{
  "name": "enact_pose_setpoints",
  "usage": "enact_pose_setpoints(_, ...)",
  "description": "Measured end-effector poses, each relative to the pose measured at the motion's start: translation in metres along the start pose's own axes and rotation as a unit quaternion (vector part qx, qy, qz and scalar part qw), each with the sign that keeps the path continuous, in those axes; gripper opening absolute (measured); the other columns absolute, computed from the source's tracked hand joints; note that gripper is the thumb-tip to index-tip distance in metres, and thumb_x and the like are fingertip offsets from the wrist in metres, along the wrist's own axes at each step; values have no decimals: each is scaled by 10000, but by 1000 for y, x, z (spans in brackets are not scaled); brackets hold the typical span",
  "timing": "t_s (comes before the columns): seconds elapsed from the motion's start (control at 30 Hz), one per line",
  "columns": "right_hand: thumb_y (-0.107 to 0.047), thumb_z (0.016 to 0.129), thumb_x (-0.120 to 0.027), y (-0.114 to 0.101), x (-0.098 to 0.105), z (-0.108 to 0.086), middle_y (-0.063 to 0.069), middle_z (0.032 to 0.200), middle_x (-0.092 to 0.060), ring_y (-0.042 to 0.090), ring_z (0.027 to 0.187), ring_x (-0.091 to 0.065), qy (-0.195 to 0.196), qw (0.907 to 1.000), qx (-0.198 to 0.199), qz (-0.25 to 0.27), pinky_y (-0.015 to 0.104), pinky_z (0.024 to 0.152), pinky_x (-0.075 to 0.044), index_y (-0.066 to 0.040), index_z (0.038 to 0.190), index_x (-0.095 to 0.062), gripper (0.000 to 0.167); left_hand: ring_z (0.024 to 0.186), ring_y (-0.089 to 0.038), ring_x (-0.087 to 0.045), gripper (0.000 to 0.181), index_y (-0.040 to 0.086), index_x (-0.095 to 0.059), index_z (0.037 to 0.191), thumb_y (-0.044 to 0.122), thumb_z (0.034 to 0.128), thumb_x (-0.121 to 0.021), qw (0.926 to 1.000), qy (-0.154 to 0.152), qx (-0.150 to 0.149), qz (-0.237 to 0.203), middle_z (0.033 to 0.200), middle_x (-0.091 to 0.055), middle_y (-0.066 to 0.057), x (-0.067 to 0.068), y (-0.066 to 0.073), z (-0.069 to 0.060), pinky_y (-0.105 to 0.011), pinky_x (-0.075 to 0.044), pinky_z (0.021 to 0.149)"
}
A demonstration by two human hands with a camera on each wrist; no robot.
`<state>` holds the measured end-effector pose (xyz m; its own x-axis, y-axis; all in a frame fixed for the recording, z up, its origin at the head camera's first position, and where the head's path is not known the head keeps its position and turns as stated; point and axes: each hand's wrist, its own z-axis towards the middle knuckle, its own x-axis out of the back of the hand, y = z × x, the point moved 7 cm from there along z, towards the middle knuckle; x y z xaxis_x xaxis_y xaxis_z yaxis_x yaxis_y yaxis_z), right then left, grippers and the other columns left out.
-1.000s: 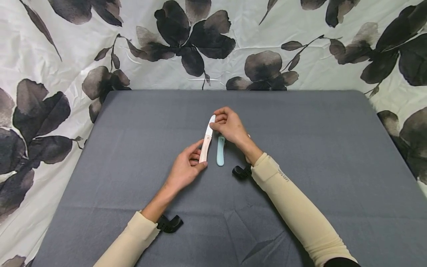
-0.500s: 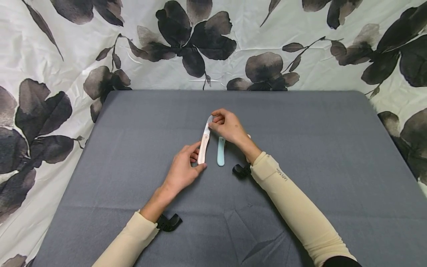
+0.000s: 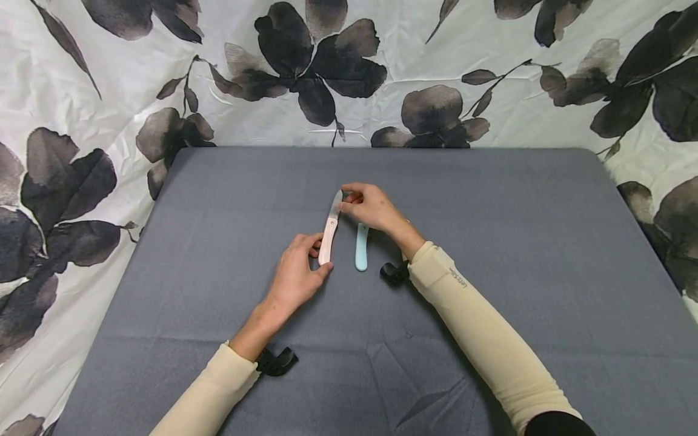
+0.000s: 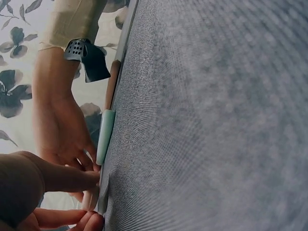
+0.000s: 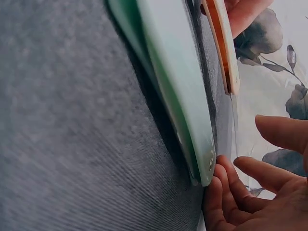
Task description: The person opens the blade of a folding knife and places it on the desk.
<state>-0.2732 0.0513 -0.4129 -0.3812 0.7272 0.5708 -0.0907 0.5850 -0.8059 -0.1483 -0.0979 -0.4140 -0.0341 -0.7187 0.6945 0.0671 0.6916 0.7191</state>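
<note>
A folding knife with a pale pink handle and its blade swung out lies slanted above the grey table. My left hand pinches the handle between thumb and fingers. By the blade, my right hand has thumb and forefinger spread apart. In the right wrist view, the forefinger meets the blade tip while the thumb stands off from it. A folded teal handle with a slot along it lies just right of the knife, its far end partly hidden under my right hand.
A long brown thing lies beyond the teal handle, mostly hidden by my right wrist in the head view. The grey cloth table ends at a floral curtain. Each wrist carries a black camera mount.
The pink-handled knife and both hands have shifted slightly left. The blade has turned from bright white to greyer in the light. The teal handle has stayed where it was.
</note>
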Motion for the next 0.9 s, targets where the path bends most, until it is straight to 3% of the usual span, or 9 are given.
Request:
enact_pose_setpoints(0.23,-255,1012,-652,1,-1,6,163,1139,-702,227,930,-593,-148,9993,-36,-333,258,734,-448,-41,1497,-554,540,1052,-289,-638,582,6,-629,1383,30,838,-833,9999,42,81,122,1153,-635,-148,0,-3,1,-455,-532,940)
enact_pose_setpoints(0.5,-214,1032,-620,-2,-8,4,135,1065,-676,181,836,-533,-239,9968,-32,-756,240,719,-400,24,1515,-500,552,1041,-291,-639,574,20,-629,1387,57,852,-833,9991,-33,173,378,1161,-615,-152,-4,-5,-1,-457,-534,929)
enact_pose_setpoints(0.7,-198,1065,-564,1,-9,-2,156,1144,-621,227,923,-536,-304,9971,-42,-693,303,790,-429,23,1542,-459,536,1083,-309,-636,618,21,-590,1426,100,865,-837,9991,-53,223,350,1221,-606,-156,-5,-5,-3,-472,-523,946)
enact_pose_setpoints(0.9,-187,1064,-560,6,-3,-10,186,1273,-648,295,1131,-598,-266,9983,-49,-507,410,970,-500,-5,1436,-593,415,1046,-290,-604,647,20,-544,1465,132,891,-821,9996,153,133,212,1239,-571,-152,-5,-1,-6,-454,-521,885)
